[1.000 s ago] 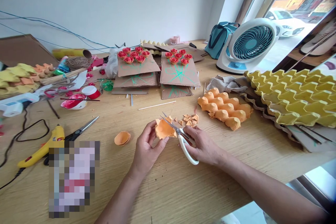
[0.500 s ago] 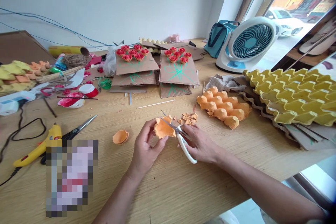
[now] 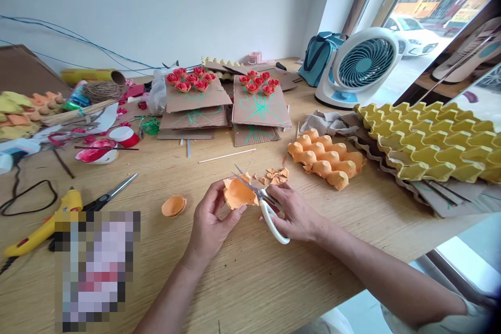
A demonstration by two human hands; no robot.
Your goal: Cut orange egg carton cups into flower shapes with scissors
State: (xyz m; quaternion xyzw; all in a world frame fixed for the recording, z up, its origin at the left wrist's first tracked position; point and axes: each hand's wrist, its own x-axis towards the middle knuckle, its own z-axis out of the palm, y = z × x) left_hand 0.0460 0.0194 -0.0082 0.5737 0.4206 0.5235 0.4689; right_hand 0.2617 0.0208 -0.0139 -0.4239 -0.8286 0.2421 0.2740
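Observation:
My left hand (image 3: 211, 216) pinches an orange egg-carton cup (image 3: 237, 194) just above the wooden table (image 3: 250, 282). White-handled scissors (image 3: 263, 203) are gripped in my right hand (image 3: 294, 214), their blades lying across the cup's rim. Orange paper scraps (image 3: 274, 176) lie just behind the cup. A trimmed orange cup (image 3: 174, 205) rests on the table to the left of my hands.
An orange egg tray (image 3: 323, 156) and stacked yellow egg trays (image 3: 426, 138) lie to the right, a white fan (image 3: 358, 65) behind them. Cardboard sheets with red paper flowers (image 3: 191, 81) sit at the back. Black scissors (image 3: 105, 195), a yellow glue gun (image 3: 43, 227) and cables lie left.
The view has shifted slightly, so everything sits a little further left. My hands keep the same hold on the cup and the scissors.

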